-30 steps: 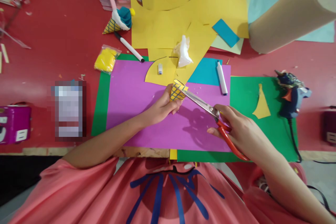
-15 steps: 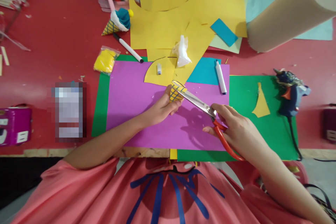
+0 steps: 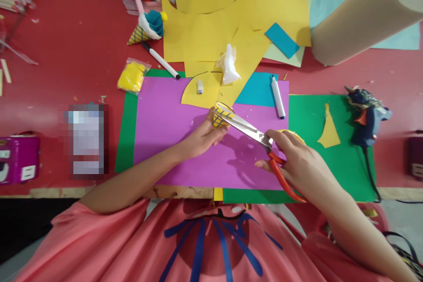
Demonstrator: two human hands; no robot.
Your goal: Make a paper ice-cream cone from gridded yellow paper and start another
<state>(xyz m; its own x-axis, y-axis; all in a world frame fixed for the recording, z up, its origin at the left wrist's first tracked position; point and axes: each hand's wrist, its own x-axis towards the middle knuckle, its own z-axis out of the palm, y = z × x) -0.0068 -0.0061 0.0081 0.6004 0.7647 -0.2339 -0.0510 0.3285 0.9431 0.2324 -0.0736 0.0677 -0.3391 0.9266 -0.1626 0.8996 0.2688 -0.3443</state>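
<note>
Over the purple sheet [image 3: 185, 150], seen from the head camera, a small yellow paper cone [image 3: 220, 116] is pinched in the left hand [image 3: 201, 136], its rim turned toward the blades. Red-handled scissors [image 3: 261, 141] are gripped by the right hand [image 3: 297, 165], blades meeting the cone's rim, apparently for trimming. A glue gun [image 3: 366, 119] lies well apart.

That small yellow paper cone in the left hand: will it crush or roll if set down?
The paper cone looks thin and hollow, so it probably dents under a firm pinch. The left hand grips it lightly. Its tapered shape would likely roll in a curve on the purple sheet.
</note>
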